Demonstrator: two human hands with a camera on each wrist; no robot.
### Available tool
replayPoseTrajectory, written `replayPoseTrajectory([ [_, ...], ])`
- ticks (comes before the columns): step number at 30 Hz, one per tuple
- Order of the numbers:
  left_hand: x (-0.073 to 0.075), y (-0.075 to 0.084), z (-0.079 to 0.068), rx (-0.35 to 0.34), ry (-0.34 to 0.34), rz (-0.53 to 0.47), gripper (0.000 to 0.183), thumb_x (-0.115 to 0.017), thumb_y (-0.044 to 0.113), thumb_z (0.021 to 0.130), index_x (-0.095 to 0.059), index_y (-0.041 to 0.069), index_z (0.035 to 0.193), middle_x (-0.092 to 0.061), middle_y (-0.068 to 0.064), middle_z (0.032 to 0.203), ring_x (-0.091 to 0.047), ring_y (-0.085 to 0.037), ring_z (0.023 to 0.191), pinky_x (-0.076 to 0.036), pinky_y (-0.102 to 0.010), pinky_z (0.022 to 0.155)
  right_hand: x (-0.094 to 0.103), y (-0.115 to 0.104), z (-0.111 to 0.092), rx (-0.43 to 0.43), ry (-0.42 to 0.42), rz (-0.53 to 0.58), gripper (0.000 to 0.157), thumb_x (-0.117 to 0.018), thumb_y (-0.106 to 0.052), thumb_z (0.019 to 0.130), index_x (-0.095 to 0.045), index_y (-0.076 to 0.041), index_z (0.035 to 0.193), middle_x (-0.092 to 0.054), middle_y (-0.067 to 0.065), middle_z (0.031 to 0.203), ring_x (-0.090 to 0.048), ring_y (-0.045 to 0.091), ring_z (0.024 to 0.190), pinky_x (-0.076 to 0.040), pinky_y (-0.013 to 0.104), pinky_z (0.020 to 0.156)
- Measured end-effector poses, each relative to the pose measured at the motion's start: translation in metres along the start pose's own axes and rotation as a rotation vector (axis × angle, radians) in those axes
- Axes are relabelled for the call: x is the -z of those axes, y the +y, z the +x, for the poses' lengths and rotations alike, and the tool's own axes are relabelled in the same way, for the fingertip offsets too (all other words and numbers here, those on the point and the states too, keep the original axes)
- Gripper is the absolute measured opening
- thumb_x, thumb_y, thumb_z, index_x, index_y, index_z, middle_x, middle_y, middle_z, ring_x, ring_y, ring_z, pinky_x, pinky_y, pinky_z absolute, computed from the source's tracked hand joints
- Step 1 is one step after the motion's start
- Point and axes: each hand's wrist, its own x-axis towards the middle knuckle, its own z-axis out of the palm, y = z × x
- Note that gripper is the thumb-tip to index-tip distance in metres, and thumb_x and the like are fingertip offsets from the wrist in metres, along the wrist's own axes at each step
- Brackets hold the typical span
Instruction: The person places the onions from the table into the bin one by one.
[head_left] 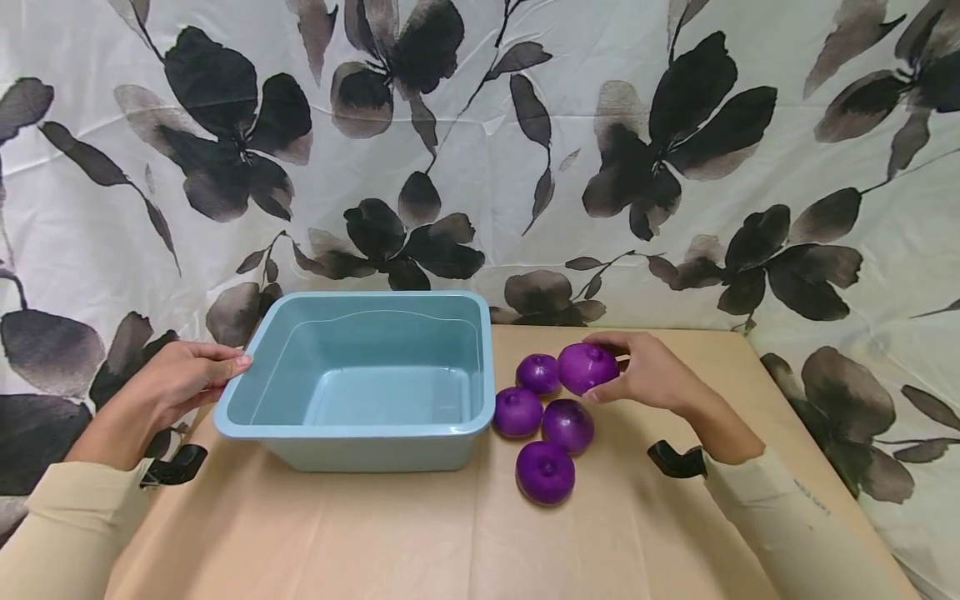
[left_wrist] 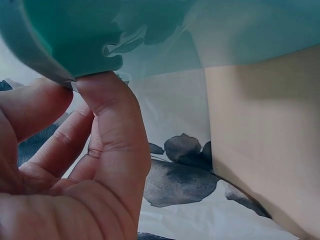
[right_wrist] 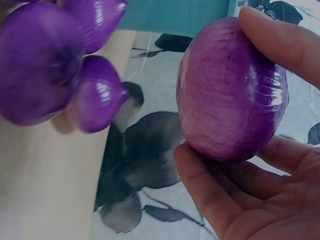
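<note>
Left hand [head_left: 182,379]: your fingers pinch the blue basin [head_left: 352,432] at its left rim
Right hand [head_left: 654,368]: your fingers hold a purple onion [head_left: 585,369], right of the basin
Other onions [head_left: 546,472]: four, clustered on the table [head_left: 397,542] beside the basin

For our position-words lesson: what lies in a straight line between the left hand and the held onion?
In the head view: the blue basin, then the rearmost loose purple onion.
</note>
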Motion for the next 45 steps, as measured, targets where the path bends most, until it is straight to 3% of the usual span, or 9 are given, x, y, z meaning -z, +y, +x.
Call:
replayPoseTrajectory([
  [7, -0.001, -0.001, -0.001, -0.002, 0.005, -0.001, 0.018, -0.069, 0.02, 0.102, -0.073, 0.033, 0.09, -0.07, 0.017, 0.082, -0.067, 0.0, 0.076, -0.06, -0.021, 0.071, 0.004, -0.02, 0.006, -0.009, -0.04, 0.018, 0.085, -0.095, -0.025, 0.075, -0.055, -0.002, 0.147, -0.065, 0.02, 0.134, -0.066, 0.032, 0.116, -0.061, 0.03, 0.084],
  [11, -0.001, -0.002, -0.001, -0.031, -0.006, -0.016, 0.012, -0.07, 0.022, 0.101, -0.071, 0.034, 0.098, -0.073, 0.018, 0.084, -0.069, 0.0, 0.078, -0.061, -0.022, 0.072, 0.006, -0.029, 0.011, 0.018, -0.041, 0.019, 0.08, -0.096, -0.023, 0.073, -0.059, -0.005, 0.143, -0.068, 0.016, 0.129, -0.066, 0.029, 0.11, -0.06, 0.029, 0.081],
  [15, -0.003, -0.002, -0.001, -0.049, -0.014, -0.032, 0.018, -0.071, 0.023, 0.1, -0.069, 0.034, 0.115, -0.074, 0.018, 0.086, -0.07, 0.0, 0.079, -0.061, -0.022, 0.073, 0.007, -0.038, 0.015, 0.03, -0.044, 0.015, 0.079, -0.096, -0.023, 0.071, -0.061, -0.008, 0.141, -0.068, 0.014, 0.128, -0.067, 0.028, 0.107, -0.061, 0.029, 0.081],
  [19, -0.005, 0.0, -0.001, -0.051, -0.004, -0.029, 0.031, -0.072, 0.023, 0.1, -0.067, 0.026, 0.13, -0.074, 0.018, 0.086, -0.069, 0.0, 0.077, -0.061, -0.022, 0.071, 0.007, -0.045, 0.02, 0.034, -0.052, 0.011, 0.081, -0.097, -0.026, 0.07, -0.061, -0.009, 0.141, -0.068, 0.013, 0.129, -0.067, 0.029, 0.109, -0.061, 0.031, 0.082],
  [21, -0.005, 0.001, 0.0, -0.053, -0.001, -0.019, 0.041, -0.072, 0.023, 0.1, -0.062, 0.018, 0.14, -0.073, 0.018, 0.086, -0.069, 0.0, 0.078, -0.061, -0.022, 0.072, 0.006, -0.05, 0.023, 0.032, -0.057, 0.01, 0.082, -0.097, -0.027, 0.071, -0.061, -0.009, 0.141, -0.068, 0.014, 0.13, -0.067, 0.029, 0.109, -0.061, 0.032, 0.082],
  [25, -0.005, 0.0, 0.001, -0.063, -0.004, -0.023, 0.045, -0.071, 0.021, 0.101, -0.059, 0.011, 0.143, -0.073, 0.017, 0.087, -0.07, -0.001, 0.078, -0.061, -0.022, 0.072, 0.004, -0.062, 0.029, 0.041, -0.069, 0.01, 0.082, -0.096, -0.028, 0.071, -0.06, -0.006, 0.142, -0.068, 0.015, 0.131, -0.068, 0.028, 0.108, -0.061, 0.033, 0.084],
  [30, -0.003, -0.002, 0.0, -0.069, -0.008, -0.04, 0.042, -0.07, 0.018, 0.101, -0.06, 0.011, 0.141, -0.074, 0.017, 0.087, -0.07, -0.001, 0.079, -0.061, -0.022, 0.072, 0.0, -0.075, 0.043, 0.068, -0.081, -0.003, 0.082, -0.096, -0.026, 0.071, -0.06, -0.007, 0.142, -0.071, 0.014, 0.128, -0.07, 0.027, 0.105, -0.062, 0.037, 0.087],
  [37, -0.004, -0.002, 0.001, -0.065, -0.001, -0.011, 0.066, -0.068, 0.018, 0.102, -0.039, -0.008, 0.156, -0.072, 0.02, 0.089, -0.07, 0.0, 0.081, -0.061, -0.022, 0.074, -0.01, -0.093, 0.064, 0.115, -0.102, -0.009, 0.082, -0.097, -0.024, 0.069, -0.062, -0.007, 0.141, -0.069, 0.013, 0.131, -0.07, 0.029, 0.109, -0.062, 0.042, 0.092],
  [45, -0.003, -0.002, 0.002, -0.071, -0.005, -0.042, 0.057, -0.069, 0.017, 0.101, -0.049, -0.002, 0.151, -0.073, 0.018, 0.089, -0.07, 0.0, 0.082, -0.061, -0.022, 0.075, -0.024, -0.113, 0.083, 0.161, -0.134, 0.021, 0.079, -0.098, -0.022, 0.068, -0.065, -0.011, 0.139, -0.071, 0.008, 0.129, -0.07, 0.027, 0.11, -0.062, 0.04, 0.093],
])
